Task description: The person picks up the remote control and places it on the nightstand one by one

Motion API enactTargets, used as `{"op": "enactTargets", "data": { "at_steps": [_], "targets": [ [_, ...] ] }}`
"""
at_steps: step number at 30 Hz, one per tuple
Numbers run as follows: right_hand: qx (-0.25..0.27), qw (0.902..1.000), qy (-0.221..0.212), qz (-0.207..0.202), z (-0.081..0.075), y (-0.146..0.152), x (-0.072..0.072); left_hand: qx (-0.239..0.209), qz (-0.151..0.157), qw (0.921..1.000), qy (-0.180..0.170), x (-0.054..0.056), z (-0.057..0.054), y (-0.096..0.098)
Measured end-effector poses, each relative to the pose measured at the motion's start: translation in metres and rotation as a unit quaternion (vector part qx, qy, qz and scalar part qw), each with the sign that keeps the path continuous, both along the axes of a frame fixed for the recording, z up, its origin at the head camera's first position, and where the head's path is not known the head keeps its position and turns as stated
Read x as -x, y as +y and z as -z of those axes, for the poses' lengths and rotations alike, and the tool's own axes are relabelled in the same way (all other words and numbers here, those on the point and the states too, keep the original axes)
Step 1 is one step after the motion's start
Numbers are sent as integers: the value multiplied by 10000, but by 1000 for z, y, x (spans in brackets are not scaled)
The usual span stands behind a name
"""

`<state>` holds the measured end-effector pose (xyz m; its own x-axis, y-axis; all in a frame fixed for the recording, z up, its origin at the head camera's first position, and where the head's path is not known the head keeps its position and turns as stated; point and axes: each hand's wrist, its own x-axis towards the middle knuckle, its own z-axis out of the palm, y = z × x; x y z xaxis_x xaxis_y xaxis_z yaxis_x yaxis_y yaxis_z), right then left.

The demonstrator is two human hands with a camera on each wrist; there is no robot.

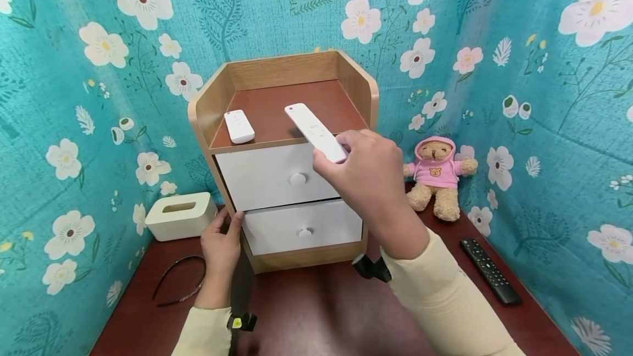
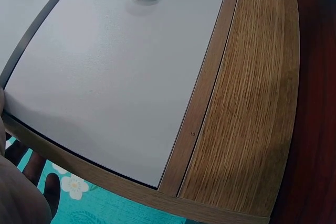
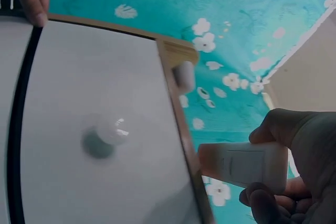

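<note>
My right hand (image 1: 373,174) pinches the near end of a long white remote control (image 1: 316,132), tilted above the front edge of the cabinet top. In the right wrist view the back of this remote (image 3: 244,163) shows, thumb on one side and fingers on the other. A shorter white remote (image 1: 239,126) lies at the left of the cabinet's brown top (image 1: 292,98). My left hand (image 1: 221,240) rests against the left side of the small wooden cabinet (image 1: 289,260), thumb at the front edge beside the gap between its two white drawers (image 1: 267,180).
A cream tissue box (image 1: 180,216) and a dark headband (image 1: 179,282) sit left of the cabinet. On the right are a teddy bear (image 1: 436,177) in a pink hoodie and a black remote (image 1: 489,271). Floral curtains (image 1: 544,142) enclose the dark red table (image 1: 326,312).
</note>
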<state>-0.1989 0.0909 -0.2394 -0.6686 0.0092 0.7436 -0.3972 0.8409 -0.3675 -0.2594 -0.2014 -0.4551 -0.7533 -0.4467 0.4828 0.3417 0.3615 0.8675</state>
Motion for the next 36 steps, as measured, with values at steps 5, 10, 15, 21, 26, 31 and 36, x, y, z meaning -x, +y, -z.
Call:
{"op": "enactTargets", "data": {
  "at_steps": [5,10,15,21,26,31,36],
  "targets": [
    [-125,9999,-113,6,-2,-15,15,38,-1,10000,35,1,2,0],
    [-205,9997,-158,-11,-9,-28,24,99,-76,9999,-4,1,1,-1],
    [-307,9990,-325,58,-16,-40,31,161,-140,9996,-163,0,1,0],
    [-680,9965,-434,217,-22,-55,45,202,-178,9992,-297,-1,1,1],
    [-906,9935,-571,374,-25,-65,55,197,-143,9993,-299,-1,1,2],
    [-1105,9908,-589,508,-24,-70,60,179,-125,9994,-257,-2,2,1],
    [-1328,9885,-314,648,-21,-74,62,143,-122,9995,-250,-2,1,1]
  ]
}}
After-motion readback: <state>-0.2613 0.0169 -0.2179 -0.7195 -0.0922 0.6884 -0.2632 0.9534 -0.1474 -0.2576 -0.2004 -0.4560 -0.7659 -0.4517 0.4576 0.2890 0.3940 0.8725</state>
